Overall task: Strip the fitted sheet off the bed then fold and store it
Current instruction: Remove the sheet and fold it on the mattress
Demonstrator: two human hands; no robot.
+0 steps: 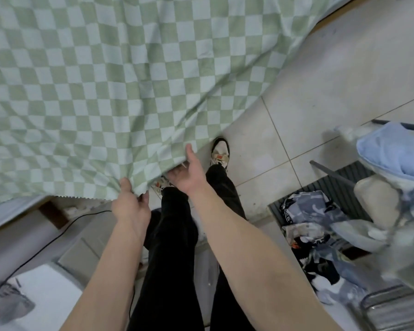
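Sheet [110, 75] edge, left hand [129, 204] grip, right hand [189, 173] beneath

Heaped clothes [320, 235] right on pale floor tiles [320, 91]; black cable [46, 242] left.
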